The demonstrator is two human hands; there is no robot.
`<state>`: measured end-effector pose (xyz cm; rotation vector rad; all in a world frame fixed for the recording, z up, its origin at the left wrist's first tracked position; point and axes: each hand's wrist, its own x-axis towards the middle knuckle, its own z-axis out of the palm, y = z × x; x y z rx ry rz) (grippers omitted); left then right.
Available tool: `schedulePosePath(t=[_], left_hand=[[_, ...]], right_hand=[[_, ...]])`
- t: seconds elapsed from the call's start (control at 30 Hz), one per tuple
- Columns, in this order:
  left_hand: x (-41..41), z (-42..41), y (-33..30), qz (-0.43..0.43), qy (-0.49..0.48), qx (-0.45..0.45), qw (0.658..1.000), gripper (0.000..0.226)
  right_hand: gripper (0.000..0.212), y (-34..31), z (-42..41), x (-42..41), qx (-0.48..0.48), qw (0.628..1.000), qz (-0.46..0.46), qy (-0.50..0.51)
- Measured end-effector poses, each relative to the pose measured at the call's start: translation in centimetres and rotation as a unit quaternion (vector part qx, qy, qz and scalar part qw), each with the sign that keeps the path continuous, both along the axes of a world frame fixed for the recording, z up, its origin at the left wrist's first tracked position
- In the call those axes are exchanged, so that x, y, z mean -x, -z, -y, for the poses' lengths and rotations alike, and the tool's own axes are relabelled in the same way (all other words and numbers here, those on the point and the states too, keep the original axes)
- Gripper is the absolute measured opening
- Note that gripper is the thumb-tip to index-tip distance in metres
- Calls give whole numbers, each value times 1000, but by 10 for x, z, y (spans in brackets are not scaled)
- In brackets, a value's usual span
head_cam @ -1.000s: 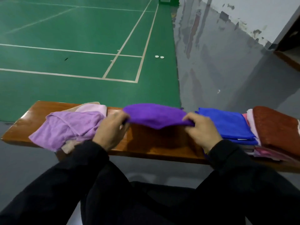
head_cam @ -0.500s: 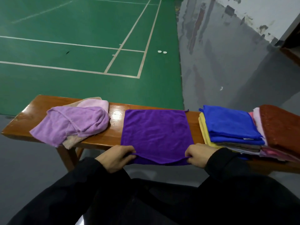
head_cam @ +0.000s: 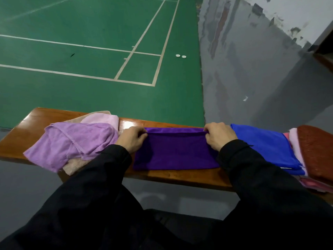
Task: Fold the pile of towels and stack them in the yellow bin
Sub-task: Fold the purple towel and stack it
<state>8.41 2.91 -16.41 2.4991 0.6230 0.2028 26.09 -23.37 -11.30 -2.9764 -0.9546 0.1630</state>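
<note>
The dark purple towel [head_cam: 175, 152] lies folded in half on the wooden bench [head_cam: 32, 123], its doubled edge along the far side of the seat and its fold toward the near edge. The left hand [head_cam: 131, 140] pinches the far left corner of the towel, fingers curled over the cloth. The right hand [head_cam: 219, 136] pinches the far right corner in the same way. Both arms are in black sleeves [head_cam: 270, 186].

Just left of the left hand sits a loose heap of unfolded towels: a lilac towel [head_cam: 75, 143] on top, a pale pink one [head_cam: 102, 118] behind it and a beige one [head_cam: 75, 166] beneath. To the right, a folded blue towel [head_cam: 266, 147] tops a stack, touching the right hand's side. Beside it lie a rust-brown towel [head_cam: 317, 150] and pink cloths [head_cam: 313, 184] under it. Beyond the bench spreads a green court floor [head_cam: 90, 91] with white lines and two small white discs [head_cam: 180, 56].
</note>
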Motion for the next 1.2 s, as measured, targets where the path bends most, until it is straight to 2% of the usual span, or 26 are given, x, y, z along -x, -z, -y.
schedulePosePath(t=[0.23,0.43,0.5,0.6,0.7,0.77,0.87,0.93,1.13,1.2], left_hand=[[-35,-18,11,8,-33,-7,999,20],[-55,-27,25,-30,-38,-18,999,22],[-58,-28,28,-53,-33,-13,998,31],[-53,-22,33,-48,-33,-51,997,63],[-44,-6,38,67,-41,-153,985,60],[-40,12,46,85,3,-202,976,54],[-37,41,69,-60,70,-199,976,71],[-31,54,78,-128,82,-202,968,77],[21,84,79,-139,102,-208,963,78],[26,86,76,-134,103,-195,966,78]], right_hand=[[24,18,-22,-34,41,999,15,6],[15,29,-38,-51,100,992,64,-31],[12,33,-43,-54,105,990,79,-46],[29,45,-46,-55,64,991,103,-50],[42,53,-47,-46,-53,984,149,-86],[41,63,-50,-31,-106,981,120,-110],[58,95,-52,7,-58,994,-27,-86],[66,117,-42,33,-28,997,-35,-67],[69,119,0,85,-12,997,-39,-66],[69,114,4,84,-40,995,-63,-60]])
